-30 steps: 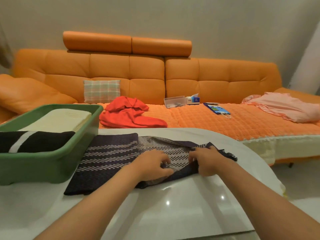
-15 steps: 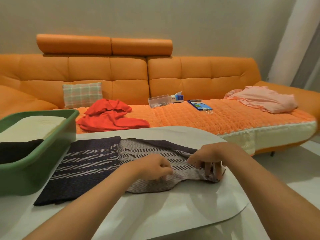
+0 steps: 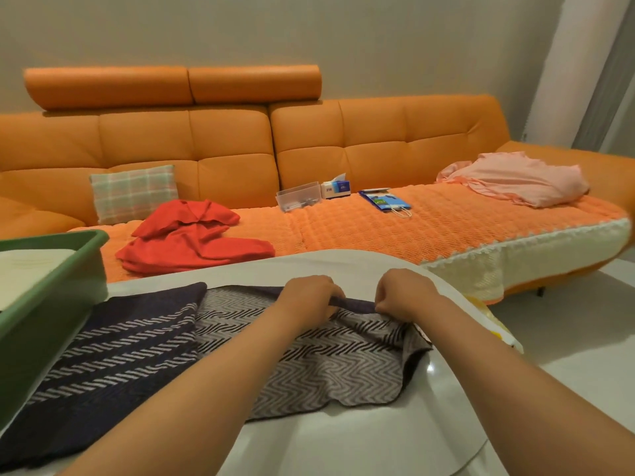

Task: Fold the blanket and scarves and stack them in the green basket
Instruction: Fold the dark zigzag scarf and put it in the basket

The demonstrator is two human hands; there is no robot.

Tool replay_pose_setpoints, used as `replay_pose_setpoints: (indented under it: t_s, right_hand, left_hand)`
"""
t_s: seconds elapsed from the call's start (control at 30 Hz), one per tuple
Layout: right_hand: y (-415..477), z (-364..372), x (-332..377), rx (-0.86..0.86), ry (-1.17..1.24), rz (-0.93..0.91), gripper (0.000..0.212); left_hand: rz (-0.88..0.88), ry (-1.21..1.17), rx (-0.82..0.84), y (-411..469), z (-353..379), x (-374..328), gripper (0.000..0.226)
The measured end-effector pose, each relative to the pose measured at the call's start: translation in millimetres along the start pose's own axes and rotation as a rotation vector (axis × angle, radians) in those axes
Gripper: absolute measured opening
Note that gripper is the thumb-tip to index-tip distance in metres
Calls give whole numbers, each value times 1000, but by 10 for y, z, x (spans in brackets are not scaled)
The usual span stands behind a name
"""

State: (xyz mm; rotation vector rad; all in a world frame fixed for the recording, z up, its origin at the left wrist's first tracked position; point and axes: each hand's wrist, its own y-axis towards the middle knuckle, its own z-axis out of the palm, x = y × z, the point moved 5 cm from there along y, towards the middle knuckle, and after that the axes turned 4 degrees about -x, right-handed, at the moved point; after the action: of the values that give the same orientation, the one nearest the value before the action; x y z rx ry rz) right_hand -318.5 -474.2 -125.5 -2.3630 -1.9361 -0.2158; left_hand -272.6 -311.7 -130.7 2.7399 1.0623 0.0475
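My left hand (image 3: 305, 297) and right hand (image 3: 403, 293) both have their fingers curled tight, pinching the far dark edge of the navy-and-grey zigzag-patterned woven scarf (image 3: 137, 345). The scarf lies spread on the glossy white table (image 3: 343, 441), touching the green plastic basket (image 3: 51, 280) at my left, where a folded cream blanket (image 3: 31, 269) lies. On the orange leather sofa (image 3: 378, 142) a blue-and-white tissue box (image 3: 336, 187) bears lettering too small to read.
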Motion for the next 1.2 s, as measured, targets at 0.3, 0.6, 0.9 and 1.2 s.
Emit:
replay_pose_setpoints:
  t_s: [0.3,0.6,0.9,1.2]
  right_hand:
    - [414,-2,-160,-99,-38,0,12]
    - [450,-50,0,-440,169,-148,45]
    - [145,588,-215,152,-9,-131,73]
    - [35,309,-849,-99,-54,86,53]
  left_hand:
    - [-24,-87,-95,392,69,213,18]
    - [-361,-591,-162,775,248,411,48]
    - [-83,-138,153,345,670,79,63]
    - [1,38,49,811,446,-352,43]
